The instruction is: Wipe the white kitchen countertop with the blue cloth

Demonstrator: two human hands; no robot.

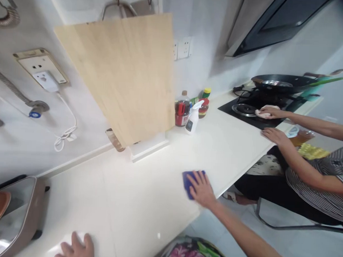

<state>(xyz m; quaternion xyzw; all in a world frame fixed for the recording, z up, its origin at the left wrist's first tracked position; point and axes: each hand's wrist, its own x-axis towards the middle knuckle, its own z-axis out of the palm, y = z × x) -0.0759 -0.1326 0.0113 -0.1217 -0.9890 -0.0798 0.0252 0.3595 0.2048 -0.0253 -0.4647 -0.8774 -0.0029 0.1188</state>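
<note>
My right hand (pixel 201 188) lies flat with fingers spread on a blue cloth (pixel 188 180), pressing it onto the white countertop (pixel 146 202) near the front edge. My left hand (pixel 76 248) rests at the bottom left on the counter with its fingers lying flat; it holds nothing that I can see. A large wooden cutting board (pixel 125 78) hangs on the wall above the counter.
Another person at the right wipes the black stove (pixel 255 109) with a pink cloth (pixel 263 113); a wok (pixel 282 83) sits on it. A spray bottle (pixel 193 118), sauce bottle (pixel 182 108) and jars (pixel 204 105) stand by the wall. A metallic appliance (pixel 13 213) is at the left.
</note>
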